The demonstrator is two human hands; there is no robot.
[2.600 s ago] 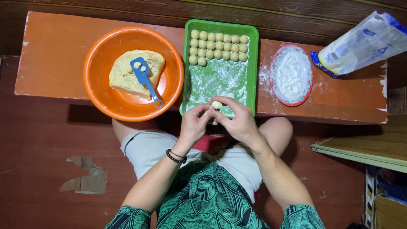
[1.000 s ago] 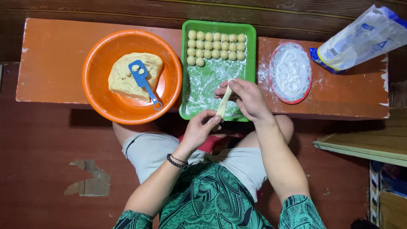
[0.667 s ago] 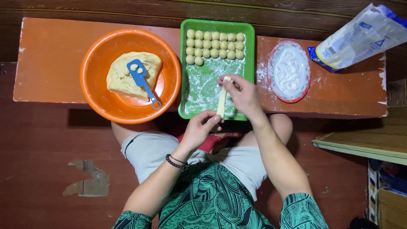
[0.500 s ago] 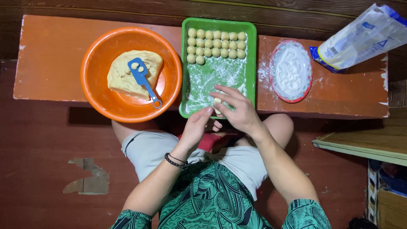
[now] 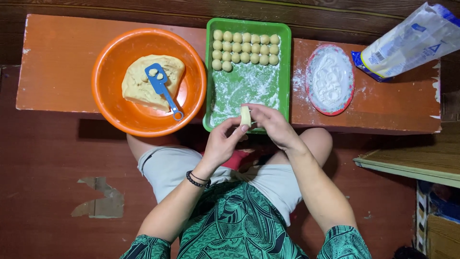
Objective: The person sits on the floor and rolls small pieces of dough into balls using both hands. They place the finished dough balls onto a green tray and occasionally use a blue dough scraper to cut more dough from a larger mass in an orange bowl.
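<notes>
Counter (image 5: 67,62): one long orange surface carried everything; its far right end was cut off by the frame.
Orange bowl (image 5: 110,110): one, holding a single slab of dough (image 5: 139,84) with one blue scraper (image 5: 160,86) lying across it (two small dough lumps sat on its blade).
Green tray (image 5: 286,72): one, floured inside; its near rim was partly hidden behind the hands.
Flour bag (image 5: 412,41): one, lying tilted, its top cut off at the upper right corner.
Flour plate (image 5: 314,93): one, red-rimmed, holding a white heap.
Left hand (image 5: 221,142): fingers pinched on the lower end of the dough piece.
Right hand (image 5: 270,123): fingers curled against the same piece's side.
Dough balls (image 5: 245,47): seventeen, in three full rows of five plus two, at the tray's far end.
Dough piece (image 5: 245,115): one short stick, upright between both hands over the tray's near edge.
</notes>
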